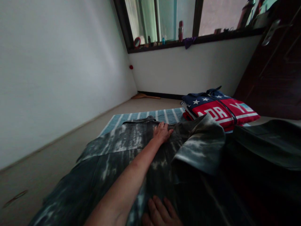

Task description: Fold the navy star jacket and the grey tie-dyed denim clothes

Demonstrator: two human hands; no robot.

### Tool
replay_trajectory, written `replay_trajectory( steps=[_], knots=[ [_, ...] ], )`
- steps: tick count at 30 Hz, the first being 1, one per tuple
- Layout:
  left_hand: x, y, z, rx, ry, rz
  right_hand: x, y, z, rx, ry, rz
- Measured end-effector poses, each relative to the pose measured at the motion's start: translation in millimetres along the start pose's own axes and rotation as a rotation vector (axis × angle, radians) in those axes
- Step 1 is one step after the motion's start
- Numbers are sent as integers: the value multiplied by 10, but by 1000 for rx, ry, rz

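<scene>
1. While the left hand (162, 132) lies on the far part of the patchy green jacket (119, 141), its thumb sticks out right, away from the fingers.
2. The right hand (161, 214) sits near, fingers a bit spread.
3. The jacket lies over a striped cloth (168, 115).
4. I think soft, flat hands would smooth it best, minding the raised flap (201, 150) on the right.

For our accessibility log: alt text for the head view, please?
A person's left hand rests on a mottled green jacket spread over striped blue cloth, the right hand nearer the camera. Beyond lies a folded red and navy zip top.
</scene>
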State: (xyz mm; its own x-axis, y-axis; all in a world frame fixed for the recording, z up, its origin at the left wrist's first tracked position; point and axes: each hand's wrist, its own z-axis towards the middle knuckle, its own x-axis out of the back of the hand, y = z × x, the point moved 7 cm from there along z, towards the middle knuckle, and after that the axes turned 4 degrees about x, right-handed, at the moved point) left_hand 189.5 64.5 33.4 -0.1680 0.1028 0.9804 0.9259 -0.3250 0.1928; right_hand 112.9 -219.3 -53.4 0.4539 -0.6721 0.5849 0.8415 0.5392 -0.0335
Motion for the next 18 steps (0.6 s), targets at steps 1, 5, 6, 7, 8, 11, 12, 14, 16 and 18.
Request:
replay_trajectory(
  steps=[1,5,6,7,8,11,12,14,16,18],
  knots=[
    [-12,32,-82,-11,-5,2,33,17,11,11,-13,13],
    [-215,145,-327,-28,-76,0,117,45,37,60,-120,87],
    [-261,167,-355,-27,-82,-2,117,48,47,67,-188,112],
    [-294,184,-375,-24,-82,-4,111,55,61,62,-274,140],
    [-309,197,-391,-20,-78,-6,102,66,76,46,-376,170],
    [-264,201,-499,-14,-59,-7,125,94,139,-22,-677,275],
    [-226,189,-574,-20,-51,-5,158,99,170,-43,-751,309],
    [-136,117,-788,-30,-33,0,247,119,246,-92,-843,364],
    [-50,-41,-1063,-22,-14,12,335,149,316,-145,-887,400],
    [13,-295,-1350,21,8,38,400,163,357,-178,-924,439]
  ],
)
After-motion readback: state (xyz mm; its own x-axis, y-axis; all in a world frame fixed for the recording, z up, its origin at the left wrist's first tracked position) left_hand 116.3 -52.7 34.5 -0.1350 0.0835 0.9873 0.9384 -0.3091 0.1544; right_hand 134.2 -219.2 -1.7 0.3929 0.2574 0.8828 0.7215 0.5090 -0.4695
